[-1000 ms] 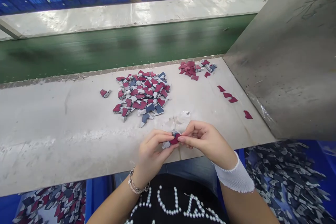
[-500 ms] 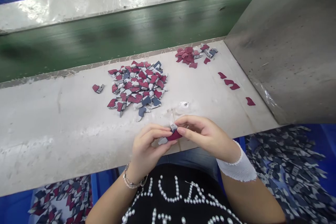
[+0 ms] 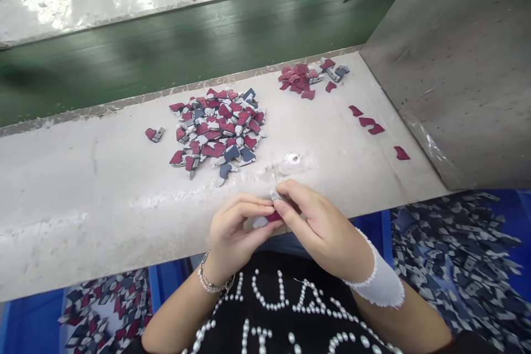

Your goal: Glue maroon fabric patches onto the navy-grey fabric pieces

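Between my two hands, over the near edge of the bench, is a small grey part with a dark red piece on it [image 3: 272, 217]. My left hand [image 3: 238, 228] pinches its left side, with a light grey end showing below the fingers. Thumb and forefinger of my right hand [image 3: 317, 229] are closed on its upper right end; they cover much of it. Beyond the hands lies a pile of similar grey parts [image 3: 218, 130], some faced in dark red and some in dark blue. Loose dark red pieces [image 3: 295, 77] are heaped farther back on the right.
One separate part [image 3: 155, 134] lies left of the pile. Several red pieces [image 3: 401, 153] are scattered along the right. A metal panel [image 3: 456, 66] bounds the bench [image 3: 103, 204] there. Below it stand a blue bin of red-and-grey parts [image 3: 155, 287] and another of blue-grey parts [image 3: 456, 265].
My right thumb and fingers have shifted up and left over the end of the part, covering more of it. My left hand keeps its pinch. The whole view has tilted slightly.
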### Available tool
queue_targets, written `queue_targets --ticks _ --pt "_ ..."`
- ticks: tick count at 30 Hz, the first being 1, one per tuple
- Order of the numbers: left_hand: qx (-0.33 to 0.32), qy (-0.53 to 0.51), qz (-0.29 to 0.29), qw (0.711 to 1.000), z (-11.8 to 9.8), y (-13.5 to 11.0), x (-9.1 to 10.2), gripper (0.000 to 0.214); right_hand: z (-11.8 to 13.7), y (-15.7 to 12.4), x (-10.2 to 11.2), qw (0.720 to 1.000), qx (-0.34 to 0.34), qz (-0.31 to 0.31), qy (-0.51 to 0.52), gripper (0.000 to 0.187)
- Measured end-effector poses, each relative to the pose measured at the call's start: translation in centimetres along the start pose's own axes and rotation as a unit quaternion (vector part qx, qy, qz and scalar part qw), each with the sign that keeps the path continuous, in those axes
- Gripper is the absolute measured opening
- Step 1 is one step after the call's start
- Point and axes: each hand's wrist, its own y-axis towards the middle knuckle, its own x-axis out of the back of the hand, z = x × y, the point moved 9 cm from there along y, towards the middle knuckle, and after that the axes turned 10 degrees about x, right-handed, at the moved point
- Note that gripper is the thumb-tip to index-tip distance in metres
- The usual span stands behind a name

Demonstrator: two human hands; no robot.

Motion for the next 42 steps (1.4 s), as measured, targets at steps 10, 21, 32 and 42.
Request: queue_targets --ticks 10,21,32,42 --pt "0.123 -0.122 0.043 0.984 1.5 0.0 -0.4 0.026 1.9 -0.2 0.0 0.994 0.069 0.052 -0.072 0.016" --pt "0.180 -0.068 0.108 0.975 0.8 -0.7 -1.0 0.016 4.8 -1.1 -0.7 0.941 0.239 0.139 -0.194 0.025" --pt "0.100 0.066 0.130 0.984 -1.4 -0.9 -1.2 0.014 4.9 -1.9 -1.0 0.944 0.232 0.124 -0.198 0.014" --pt "0.047 0.110 0.077 0.990 -2.1 -1.6 -0.8 0.010 4.4 -1.1 -1.7 0.961 0.213 0.125 -0.123 0.027"
